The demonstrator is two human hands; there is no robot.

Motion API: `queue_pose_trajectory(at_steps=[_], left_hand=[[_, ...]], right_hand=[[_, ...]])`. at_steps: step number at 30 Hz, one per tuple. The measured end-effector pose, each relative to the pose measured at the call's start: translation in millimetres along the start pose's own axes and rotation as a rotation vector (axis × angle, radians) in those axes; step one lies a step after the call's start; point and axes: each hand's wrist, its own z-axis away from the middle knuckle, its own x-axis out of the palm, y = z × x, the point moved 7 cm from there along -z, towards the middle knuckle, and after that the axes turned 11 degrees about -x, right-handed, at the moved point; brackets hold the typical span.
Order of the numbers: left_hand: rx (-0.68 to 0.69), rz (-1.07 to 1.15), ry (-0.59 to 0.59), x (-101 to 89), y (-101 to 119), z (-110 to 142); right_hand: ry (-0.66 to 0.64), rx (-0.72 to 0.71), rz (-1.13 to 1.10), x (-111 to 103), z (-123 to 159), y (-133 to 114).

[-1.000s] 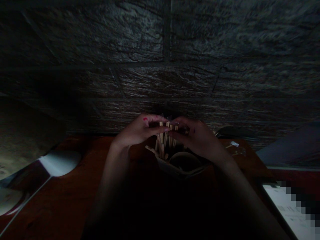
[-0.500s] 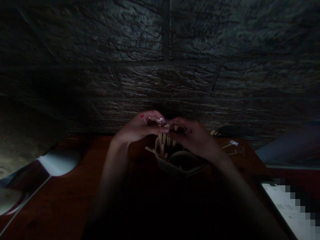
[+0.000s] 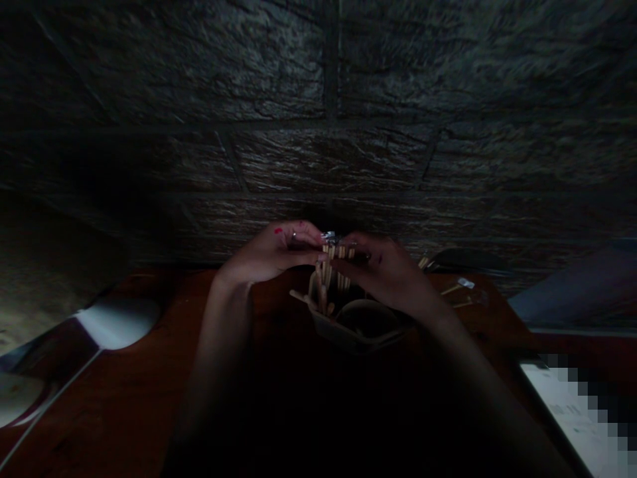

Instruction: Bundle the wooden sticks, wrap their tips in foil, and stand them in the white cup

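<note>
Several thin wooden sticks (image 3: pixel 342 252), like chopsticks, stand upright between my two hands above a light-coloured container (image 3: pixel 338 330). My right hand (image 3: pixel 385 269) is closed round them from the right. My left hand (image 3: pixel 271 255), wearing a ring and marked with red near the knuckle, pinches at the tops of the sticks from the left. A small shiny scrap, perhaps wrapper (image 3: pixel 329 236), shows at its fingertips. More sticks lean inside the container, and one pokes out over its left edge. A dark rounded thing (image 3: pixel 368 318) sits inside. The light is very dim.
A rough stone-tile wall (image 3: pixel 279 159) rises right behind my hands. On the wooden table (image 3: pixel 174 358) lies a white rounded object (image 3: pixel 119 323) with a thin pale rod at left. Sticks with a white tip (image 3: pixel 465 283) lie at right, near a lit screen (image 3: pixel 567 405).
My left hand has shifted slightly left. The shiny scrap now shows higher and further right, over the stick tops, and more stick ends are visible between my hands.
</note>
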Motion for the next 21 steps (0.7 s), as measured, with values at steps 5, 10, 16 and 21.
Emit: queue_pose_trajectory(at_steps=[5, 10, 16, 21], left_hand=[[-0.007, -0.014, -0.029, 2.7, 1.2, 0.4], [0.008, -0.075, -0.012, 4.4, 3.0, 2.2], [0.049, -0.146, 0.006, 5.7, 5.2, 1.4], [0.058, -0.128, -0.012, 6.8, 5.8, 1.8]], right_hand=[[0.016, -0.004, 0.002, -3.5, -0.2, 0.2], [0.023, -0.024, -0.034, -3.8, -0.8, -0.8], [0.001, -0.011, -0.081, -0.7, 1.2, 1.4], [-0.014, -0.010, -0.087, -0.7, 2.1, 1.0]])
